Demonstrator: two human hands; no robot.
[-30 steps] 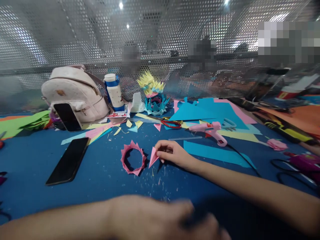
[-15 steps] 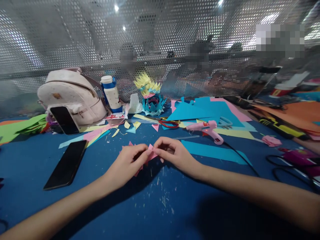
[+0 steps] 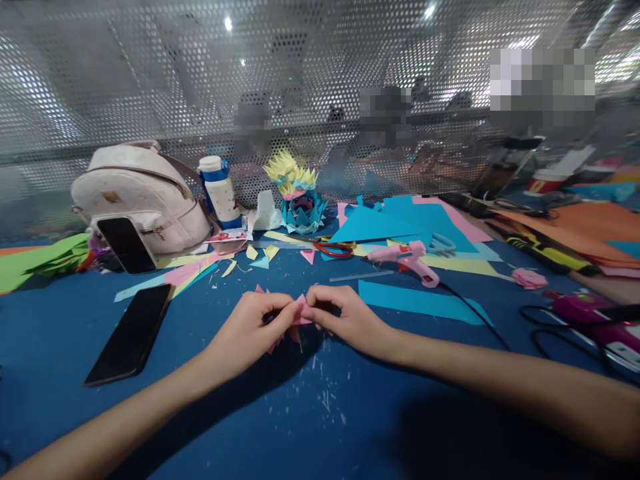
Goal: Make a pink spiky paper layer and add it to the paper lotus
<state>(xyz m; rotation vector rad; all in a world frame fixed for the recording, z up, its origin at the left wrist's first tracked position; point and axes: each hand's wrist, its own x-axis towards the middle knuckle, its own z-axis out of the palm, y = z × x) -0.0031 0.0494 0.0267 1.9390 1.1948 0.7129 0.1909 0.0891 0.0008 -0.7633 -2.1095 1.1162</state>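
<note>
Both hands meet at a piece of pointed pink paper above the blue table. My left hand pinches it from the left between thumb and fingers, and more pink points stick out behind and below that hand. From the right, the thumb and forefinger of my right hand press on the same paper. Much of the pink piece is hidden by my left hand. Beyond my hands lies a small pink paper triangle. A pink glue gun rests to the right, near a clear glue stick.
Red-handled scissors, blue paper sheets and a folded-paper flower piece are at the back. A phone lies left, before a backpack and bottle. The glue gun's black cord runs right of a blue strip.
My view has shifted slightly, so things on the table appear a little further left. Both hands keep their pinch on the pink paper, with the fingertips barely moved.
</note>
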